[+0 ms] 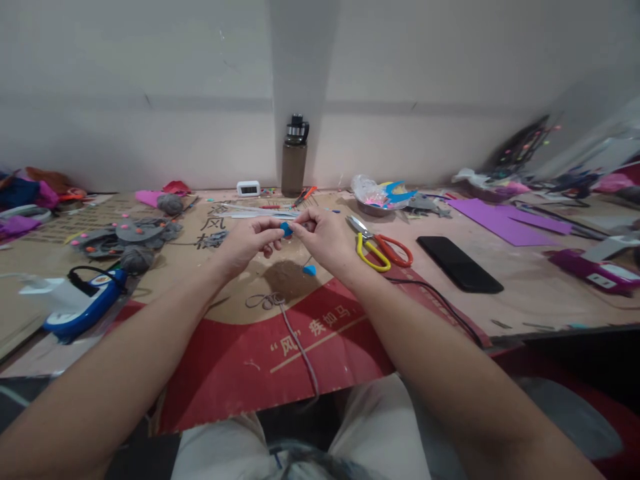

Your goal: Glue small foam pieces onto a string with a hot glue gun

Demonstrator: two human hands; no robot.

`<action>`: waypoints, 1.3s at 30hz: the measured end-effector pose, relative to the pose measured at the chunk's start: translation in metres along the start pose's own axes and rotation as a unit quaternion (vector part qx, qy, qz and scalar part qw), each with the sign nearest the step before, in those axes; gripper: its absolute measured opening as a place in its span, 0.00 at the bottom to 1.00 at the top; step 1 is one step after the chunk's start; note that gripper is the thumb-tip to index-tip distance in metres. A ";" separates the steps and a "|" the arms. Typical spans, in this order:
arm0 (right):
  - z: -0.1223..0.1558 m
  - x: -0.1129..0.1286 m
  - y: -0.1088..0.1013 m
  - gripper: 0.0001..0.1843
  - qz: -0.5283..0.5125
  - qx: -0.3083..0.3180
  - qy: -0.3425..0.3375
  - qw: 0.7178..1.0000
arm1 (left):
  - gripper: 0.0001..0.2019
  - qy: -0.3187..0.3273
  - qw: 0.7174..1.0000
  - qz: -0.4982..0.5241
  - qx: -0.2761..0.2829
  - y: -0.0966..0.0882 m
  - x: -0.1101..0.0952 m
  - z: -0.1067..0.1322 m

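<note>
A small blue piece [286, 230], perhaps felt or foam, is pinched between both hands above the cardboard. My left hand [253, 240] has thumb and forefinger closed on its left side. From the other side, the fingertips of my right hand [320, 233] are pressed together at its edge. A thin dark strand hangs below the right hand toward a second blue piece [309, 270]. Nearer me, a grey cord [300, 343] lies loosely looped and runs toward the front edge. Scissors [377, 247] with one yellow and one red handle lie right of my right hand, blades partly apart.
Red and brown cardboard [225, 373] covers the table's middle. A black phone [457, 263] and purple sheets [505, 217] lie to the right. Behind stand a bottle [294, 160], a white clock [249, 189] and a bowl [377, 208]. On the left are grey pieces [130, 230] and a blue power strip [83, 320].
</note>
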State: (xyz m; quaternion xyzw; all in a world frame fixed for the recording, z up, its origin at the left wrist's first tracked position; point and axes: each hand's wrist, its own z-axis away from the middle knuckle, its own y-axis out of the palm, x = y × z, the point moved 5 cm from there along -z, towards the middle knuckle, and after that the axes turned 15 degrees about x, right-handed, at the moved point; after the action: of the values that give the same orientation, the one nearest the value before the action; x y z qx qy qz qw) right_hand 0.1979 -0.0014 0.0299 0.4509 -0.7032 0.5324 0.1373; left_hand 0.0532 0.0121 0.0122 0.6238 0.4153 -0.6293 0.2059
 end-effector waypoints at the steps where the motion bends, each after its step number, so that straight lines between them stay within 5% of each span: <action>1: 0.001 0.002 0.000 0.06 0.007 0.001 -0.004 1.000 | 0.11 -0.001 1.000 -0.001 -0.005 -0.001 0.000 0.000; 6: 0.002 0.005 0.004 0.06 0.005 0.031 -0.028 0.999 | 0.10 -0.013 0.997 -0.052 -0.047 -0.009 0.001 0.001; 13: -0.006 -0.007 0.014 0.10 -0.059 0.079 -0.026 0.995 | 0.08 -0.003 0.988 -0.152 -0.025 -0.010 -0.010 0.004; 21: -0.007 -0.006 0.018 0.06 -0.123 0.074 -0.043 0.989 | 0.05 0.037 0.993 -0.089 -0.067 -0.009 -0.008 0.004; 39: -0.001 0.001 0.013 0.05 0.013 0.038 -0.060 0.997 | 0.10 -0.001 0.995 -0.101 -0.027 -0.002 -0.010 0.003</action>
State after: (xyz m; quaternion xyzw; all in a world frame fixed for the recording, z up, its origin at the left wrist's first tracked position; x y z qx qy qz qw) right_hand 0.1871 -0.0011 0.0232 0.4776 -0.6953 0.5325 0.0707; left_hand 0.0512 0.0082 0.0217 0.5724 0.4924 -0.6361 0.1586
